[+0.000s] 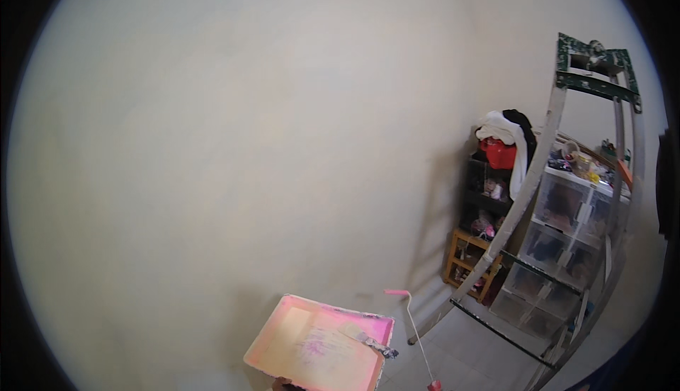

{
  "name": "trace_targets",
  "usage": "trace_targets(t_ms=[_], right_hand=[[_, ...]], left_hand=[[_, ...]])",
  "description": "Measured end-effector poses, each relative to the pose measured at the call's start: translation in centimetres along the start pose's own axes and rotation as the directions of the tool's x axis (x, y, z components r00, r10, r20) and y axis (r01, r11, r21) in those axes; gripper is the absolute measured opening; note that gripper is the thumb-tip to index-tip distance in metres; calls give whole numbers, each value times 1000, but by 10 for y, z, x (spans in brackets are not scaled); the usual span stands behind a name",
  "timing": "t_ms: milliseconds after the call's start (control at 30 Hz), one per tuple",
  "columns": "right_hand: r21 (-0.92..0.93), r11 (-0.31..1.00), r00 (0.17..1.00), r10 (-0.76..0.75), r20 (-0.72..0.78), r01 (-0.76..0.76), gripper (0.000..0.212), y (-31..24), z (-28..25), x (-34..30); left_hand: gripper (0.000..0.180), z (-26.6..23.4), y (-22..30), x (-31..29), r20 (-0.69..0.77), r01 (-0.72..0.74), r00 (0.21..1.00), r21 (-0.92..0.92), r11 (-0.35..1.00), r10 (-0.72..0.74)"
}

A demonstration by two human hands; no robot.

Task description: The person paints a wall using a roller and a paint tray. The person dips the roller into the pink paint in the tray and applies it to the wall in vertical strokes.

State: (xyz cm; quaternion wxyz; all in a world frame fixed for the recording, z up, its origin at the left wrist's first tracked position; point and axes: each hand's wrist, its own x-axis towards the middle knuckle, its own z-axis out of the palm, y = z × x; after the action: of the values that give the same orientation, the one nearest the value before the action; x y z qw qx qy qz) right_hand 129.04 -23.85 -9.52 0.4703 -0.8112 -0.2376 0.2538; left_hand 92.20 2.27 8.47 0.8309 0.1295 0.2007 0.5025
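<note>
A paint tray (294, 309), whitish outside and smeared with pink and cream paint, is tilted up in front of me at the lower middle. My left hand (281, 383) shows only as a bit of fingers over its near rim, gripping it; the lower edge of the picture cuts off the rest. Across the right part of the tray lies a paintbrush (379, 345) with paint-smeared bristles and handle. Right of the tray is a small paint roller (397, 292) with a pink sleeve, a long thin wire frame and a red handle. My right hand is out of sight.
A wide pale wall (234, 143) fills the left and middle. An aluminium stepladder (513, 228) with green, paint-spotted parts stands at the right. Behind it are clear plastic drawers (545, 263), a dark shelf heaped with clothes (501, 130), and a wooden rack (460, 278). The floor (471, 348) is light tile.
</note>
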Motion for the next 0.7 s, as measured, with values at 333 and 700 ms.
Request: trace_targets(t_ms=[333,700], right_hand=[[-285,956,942,31,334,69,35,-106,-95,78],[-109,953,946,-258,197,282,23,-127,-77,125]], left_hand=[[55,85,-87,-23,-95,-220,969,92,971,229],[52,54,-93,-30,-132,-314,937,84,946,323]])
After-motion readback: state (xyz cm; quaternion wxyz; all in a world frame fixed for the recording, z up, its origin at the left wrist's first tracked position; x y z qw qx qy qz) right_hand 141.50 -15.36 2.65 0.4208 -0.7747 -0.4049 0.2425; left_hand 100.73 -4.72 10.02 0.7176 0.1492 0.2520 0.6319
